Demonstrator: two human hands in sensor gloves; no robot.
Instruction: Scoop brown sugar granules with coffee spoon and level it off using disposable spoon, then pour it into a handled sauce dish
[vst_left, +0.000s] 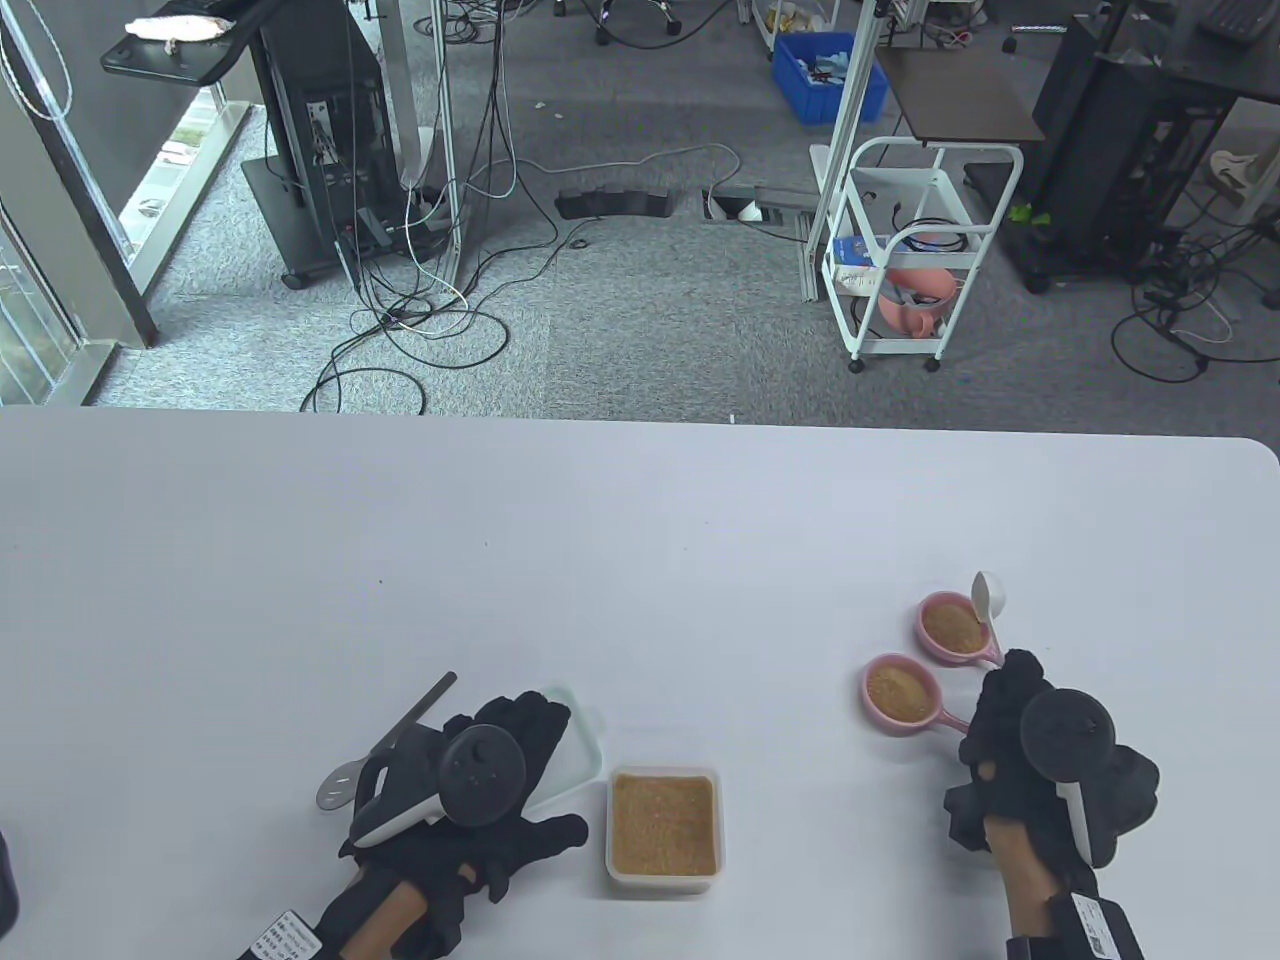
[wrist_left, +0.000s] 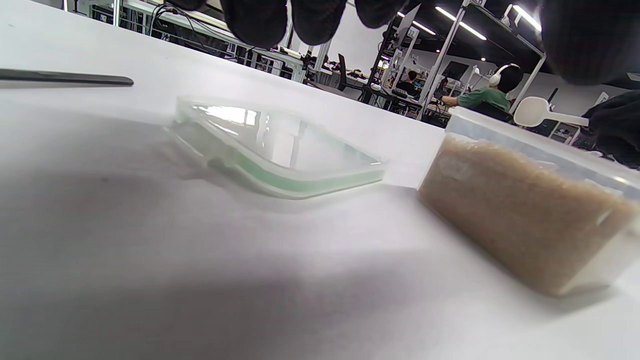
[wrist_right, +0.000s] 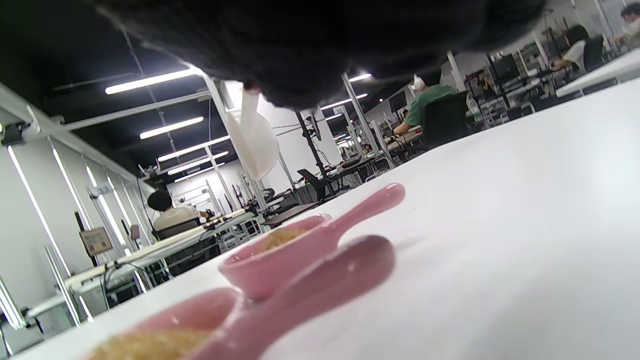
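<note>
My right hand (vst_left: 1005, 690) pinches the handle of the white disposable spoon (vst_left: 990, 595), whose bowl hangs at the far edge of the farther pink handled sauce dish (vst_left: 950, 630). That dish holds brown sugar, and so does the nearer pink dish (vst_left: 900, 692). In the right wrist view the white spoon (wrist_right: 255, 135) hangs above both dishes (wrist_right: 280, 255). The metal coffee spoon (vst_left: 400, 740) lies on the table, partly under my left hand (vst_left: 520, 760), which holds nothing and has its fingers spread over the clear lid (vst_left: 580, 740). The sugar container (vst_left: 663, 832) stands open just right of it.
The white table (vst_left: 640, 560) reaches far beyond the objects, with its far edge near mid-frame. The lid (wrist_left: 280, 150) lies flat between the spoon handle (wrist_left: 65, 77) and the sugar container (wrist_left: 525, 210). Beyond the table are a floor with cables and a white cart (vst_left: 915, 260).
</note>
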